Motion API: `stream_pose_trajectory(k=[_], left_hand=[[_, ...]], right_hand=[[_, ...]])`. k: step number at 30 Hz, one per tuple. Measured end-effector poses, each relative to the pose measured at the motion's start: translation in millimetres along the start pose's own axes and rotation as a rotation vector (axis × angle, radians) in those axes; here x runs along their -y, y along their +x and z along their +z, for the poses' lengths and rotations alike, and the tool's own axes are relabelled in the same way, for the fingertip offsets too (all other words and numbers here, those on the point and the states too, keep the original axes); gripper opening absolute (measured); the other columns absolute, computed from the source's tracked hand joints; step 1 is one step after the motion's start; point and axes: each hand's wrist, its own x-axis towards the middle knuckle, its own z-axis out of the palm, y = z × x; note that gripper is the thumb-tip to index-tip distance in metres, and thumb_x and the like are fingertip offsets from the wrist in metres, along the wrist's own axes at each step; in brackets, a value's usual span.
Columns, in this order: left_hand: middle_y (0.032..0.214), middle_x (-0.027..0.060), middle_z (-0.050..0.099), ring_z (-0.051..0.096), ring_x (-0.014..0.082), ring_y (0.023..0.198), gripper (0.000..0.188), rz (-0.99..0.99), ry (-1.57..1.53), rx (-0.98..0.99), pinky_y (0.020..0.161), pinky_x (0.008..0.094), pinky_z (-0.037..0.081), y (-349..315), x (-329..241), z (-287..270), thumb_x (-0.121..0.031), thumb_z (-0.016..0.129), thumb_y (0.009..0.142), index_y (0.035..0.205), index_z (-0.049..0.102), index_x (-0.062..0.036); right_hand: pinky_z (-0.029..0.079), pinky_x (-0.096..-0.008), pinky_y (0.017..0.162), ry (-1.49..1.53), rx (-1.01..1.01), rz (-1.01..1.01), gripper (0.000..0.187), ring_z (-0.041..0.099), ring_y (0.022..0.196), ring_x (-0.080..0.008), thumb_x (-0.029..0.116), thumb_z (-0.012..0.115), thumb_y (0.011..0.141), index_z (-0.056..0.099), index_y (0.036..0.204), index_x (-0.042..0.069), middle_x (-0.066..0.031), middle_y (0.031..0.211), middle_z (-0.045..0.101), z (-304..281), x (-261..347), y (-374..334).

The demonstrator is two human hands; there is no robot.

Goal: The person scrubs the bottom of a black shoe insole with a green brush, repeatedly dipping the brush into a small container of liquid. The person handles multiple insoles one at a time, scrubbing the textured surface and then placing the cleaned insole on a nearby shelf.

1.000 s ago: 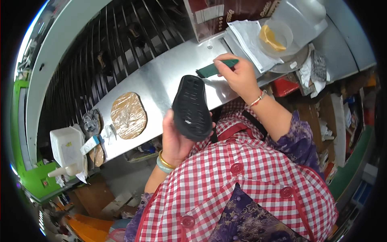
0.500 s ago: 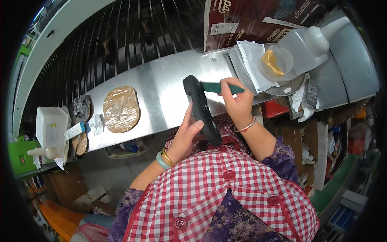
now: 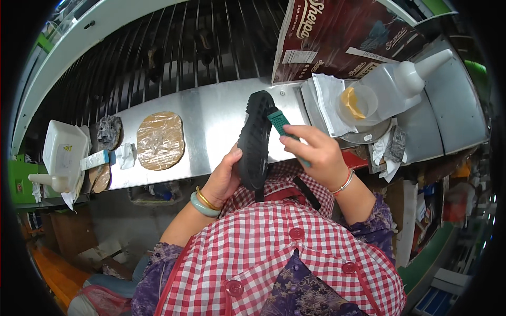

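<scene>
A black shoe sole (image 3: 255,141) with a ridged edge is held upright in front of me, over the near edge of the metal bench. My left hand (image 3: 225,176) grips its lower left side, the thumb against the rim and the other fingers mostly hidden behind it. A green-handled brush (image 3: 280,122) is pinched in my right hand (image 3: 319,157). Its dark tip touches the upper right rim of the sole, and the handle slants down toward my palm.
A film-wrapped brown oval pad (image 3: 159,141) lies on the bench (image 3: 205,113). At left are a white bottle (image 3: 66,150) and a crumpled dark cloth (image 3: 108,132). At right stand a clear cup (image 3: 362,104), a spouted bottle (image 3: 390,89) and a maroon package (image 3: 337,39). Metal bars (image 3: 184,47) lie beyond.
The sole has turned, showing more of its broad face. My right hand has tilted over and moved lower, so the brush now slants downward instead of lying level.
</scene>
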Motion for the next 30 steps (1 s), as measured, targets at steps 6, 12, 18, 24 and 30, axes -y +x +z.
stream_pose_trajectory(k=[6,12,18,24,30], left_hand=[[0.128,0.0093,0.046,0.047,0.0170,0.114,0.068,0.026,0.141,0.021,0.095,0.0319,0.040,-3,-10,12,-0.041,0.048,0.086,0.139,0.029,-0.0033],[0.124,0.0115,0.051,0.051,0.0191,0.111,0.060,-0.058,0.026,0.051,0.095,0.0331,0.042,-4,-7,-8,-0.040,0.046,0.089,0.134,0.037,-0.0018],[0.123,0.0153,0.054,0.056,0.0237,0.109,0.054,-0.023,-0.122,0.025,0.094,0.0390,0.046,7,-12,-15,-0.039,0.041,0.092,0.132,0.041,-0.0021],[0.129,0.0186,0.049,0.057,0.0263,0.109,0.065,0.070,0.113,0.067,0.093,0.0388,0.047,6,-30,8,-0.044,0.044,0.087,0.135,0.036,-0.0007],[0.129,0.0165,0.046,0.051,0.0235,0.114,0.085,0.183,0.232,0.319,0.096,0.0350,0.042,-3,-98,99,-0.047,0.060,0.072,0.136,0.031,-0.0002]], right_hand=[[0.053,-0.0311,0.071,-0.007,0.074,-0.208,0.024,0.063,0.085,-0.0246,0.005,0.064,0.070,0.063,0.094,0.002,-0.0117,0.100,0.063,-7,19,9],[0.052,-0.0300,0.071,0.405,0.114,0.005,0.021,0.063,0.080,-0.0256,0.006,0.070,0.073,0.065,0.092,0.001,-0.0132,0.097,0.066,-10,24,-1],[0.049,-0.0303,0.082,0.625,-0.245,0.250,0.019,0.064,0.091,-0.0238,-0.002,0.068,0.076,0.067,0.094,0.001,-0.0152,0.102,0.066,-31,21,-11],[0.046,-0.0309,0.086,0.394,-0.568,0.244,0.020,0.060,0.099,-0.0248,0.004,0.069,0.078,0.065,0.098,0.002,-0.0157,0.109,0.062,-57,23,-20],[0.044,-0.0316,0.089,0.254,-0.860,0.265,0.020,0.058,0.103,-0.0263,0.000,0.065,0.080,0.062,0.099,0.001,-0.0179,0.111,0.060,-67,29,-34]])
